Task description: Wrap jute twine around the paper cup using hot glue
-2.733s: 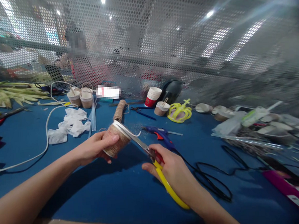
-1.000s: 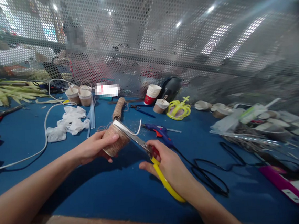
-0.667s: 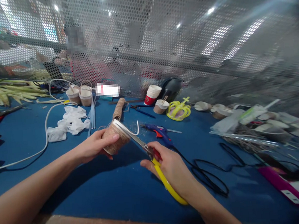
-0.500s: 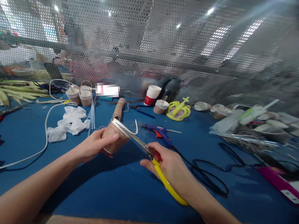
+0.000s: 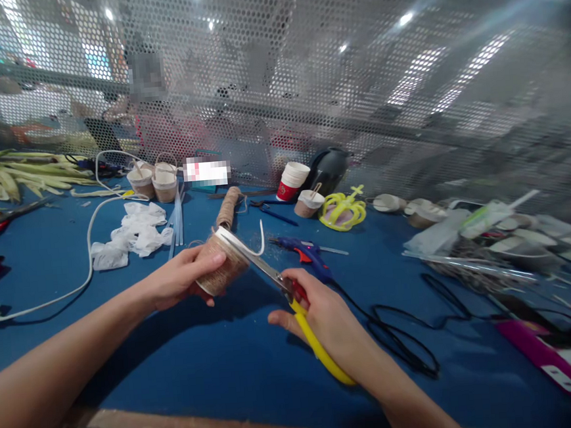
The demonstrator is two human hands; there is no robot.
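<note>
My left hand [image 5: 194, 274] grips a paper cup [image 5: 220, 265] wrapped in brown twine, tilted with its white rim up and to the right. In my right hand [image 5: 325, 310] are scissors [image 5: 312, 340] with yellow and red handles. Their blades reach the cup's rim, and a thin white rim strip [image 5: 262, 239] curls away beside them, partly cut off the cup. Behind the cup lies a spool of twine [image 5: 228, 206]. A blue glue gun [image 5: 308, 252] rests to the right of the blades, on the blue table.
White crumpled pieces [image 5: 138, 229] and clear glue sticks [image 5: 177, 216] lie left of centre. Twine-wrapped cups [image 5: 164, 184], pliers [image 5: 273, 212], a red-and-white cup stack [image 5: 291, 180] and a yellow crown-shaped piece [image 5: 342, 211] stand farther back. A black cable [image 5: 405, 346] loops at right.
The white rim strip's free end has shifted slightly upward and right. My hands, the cup and the scissors keep nearly the same pose; the view has shifted slightly.
</note>
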